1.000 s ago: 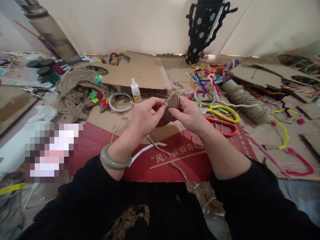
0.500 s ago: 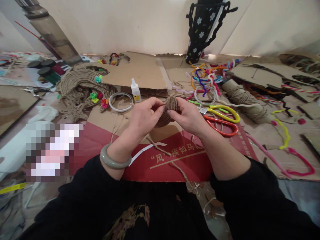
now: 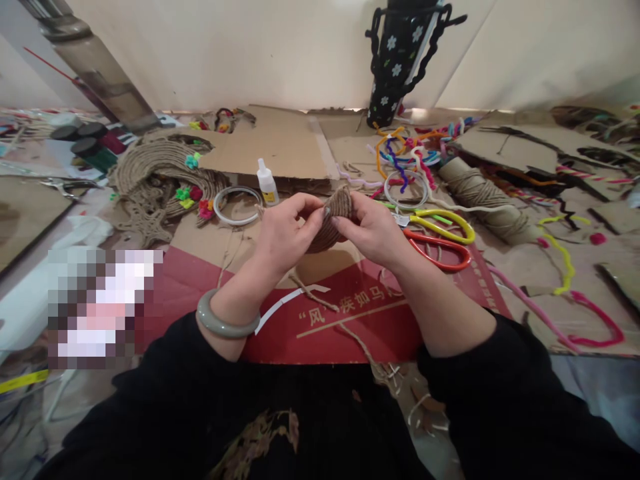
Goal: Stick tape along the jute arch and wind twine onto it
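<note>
Between my two hands is a small brown piece of coiled jute rope (image 3: 327, 233), held above the red and tan cardboard (image 3: 280, 347). My left hand (image 3: 287, 230) pinches its left edge with thumb and fingertips. Gripping its upper right side is my right hand (image 3: 373, 230), thumb in front and fingers hidden behind. A loose end of jute cord (image 3: 357, 340) trails over the cardboard below. Just beyond my left hand stand a small white glue bottle (image 3: 267, 183) and a pale ring (image 3: 216, 212). Scissors (image 3: 443, 260) with red and yellow handles lie right of my right hand.
A rope-covered curved piece (image 3: 145, 157) with colourful flowers lies at the left. Farther right are a spool of jute twine (image 3: 480, 200) and bright pipe cleaners (image 3: 567, 267). A black flowered tumbler (image 3: 395, 67) and a tall clear bottle (image 3: 100, 73) stand at the back.
The coiled jute piece has tilted slightly between my fingers, showing more of its ridged face. Both hands keep their hold. The whole view has shifted a little.
</note>
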`<state>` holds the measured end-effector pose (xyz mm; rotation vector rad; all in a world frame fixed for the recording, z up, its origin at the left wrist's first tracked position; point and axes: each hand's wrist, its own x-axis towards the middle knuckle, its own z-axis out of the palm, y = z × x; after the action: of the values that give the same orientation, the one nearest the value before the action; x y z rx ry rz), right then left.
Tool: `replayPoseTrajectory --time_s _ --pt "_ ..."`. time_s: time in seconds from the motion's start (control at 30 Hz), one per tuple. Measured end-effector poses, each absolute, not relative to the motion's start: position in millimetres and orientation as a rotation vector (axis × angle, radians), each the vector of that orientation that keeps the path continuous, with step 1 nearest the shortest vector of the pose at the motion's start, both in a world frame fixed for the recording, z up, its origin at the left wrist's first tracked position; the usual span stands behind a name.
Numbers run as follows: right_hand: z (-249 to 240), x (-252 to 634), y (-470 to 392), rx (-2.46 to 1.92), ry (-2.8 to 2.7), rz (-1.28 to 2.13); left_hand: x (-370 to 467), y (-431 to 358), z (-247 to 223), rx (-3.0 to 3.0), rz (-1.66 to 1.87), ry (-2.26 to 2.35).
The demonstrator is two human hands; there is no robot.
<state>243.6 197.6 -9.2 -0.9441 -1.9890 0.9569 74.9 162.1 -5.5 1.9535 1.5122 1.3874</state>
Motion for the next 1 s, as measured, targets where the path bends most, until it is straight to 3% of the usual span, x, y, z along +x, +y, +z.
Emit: replayPoseTrajectory --time_s 1.0 --pt "-4.7 243.4 192.7 -1.069 -2.132 0.685 74.7 160.3 -6.4 1.989 1.226 1.691"
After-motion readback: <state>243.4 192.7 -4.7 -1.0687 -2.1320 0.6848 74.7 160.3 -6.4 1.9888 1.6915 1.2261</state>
